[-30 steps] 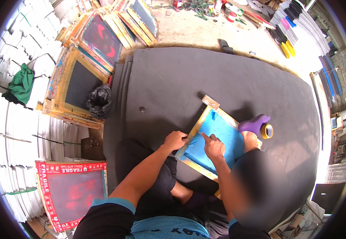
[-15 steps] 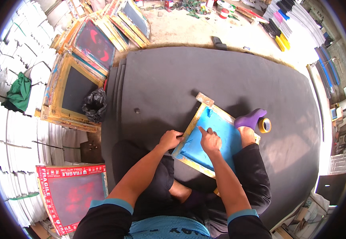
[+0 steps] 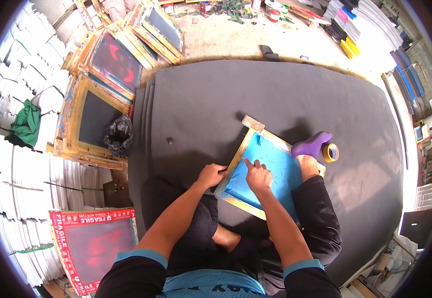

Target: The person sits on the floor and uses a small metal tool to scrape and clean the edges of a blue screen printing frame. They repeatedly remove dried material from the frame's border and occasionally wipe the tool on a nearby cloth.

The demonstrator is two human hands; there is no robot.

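Note:
A wooden screen frame [image 3: 240, 153] with a blue sheet [image 3: 285, 174] inside it lies tilted across my lap and the dark mat. My left hand [image 3: 211, 176] is closed on the frame's left side bar, with its fingertips partly hidden at the edge. Over the blue sheet, my right hand [image 3: 259, 177] stretches its index finger down to the surface near the left bar. Its other fingers are curled, and I see nothing held in it. Wrinkles run through the blue sheet. A short wooden block [image 3: 253, 123] sits at the frame's top corner.
My purple-socked foot [image 3: 309, 146] rests against the frame's right side, beside a yellow tape roll [image 3: 330, 152]. The large dark mat [image 3: 201, 94] carries a small dark lump [image 3: 170, 141]. Framed screens [image 3: 104, 109] lean at left near a black plastic bag [image 3: 119, 134] and white stacks [image 3: 22, 184].
The view has shifted slightly. Both hands keep nearly the same places on the frame and the blue sheet, with the right index finger still on it.

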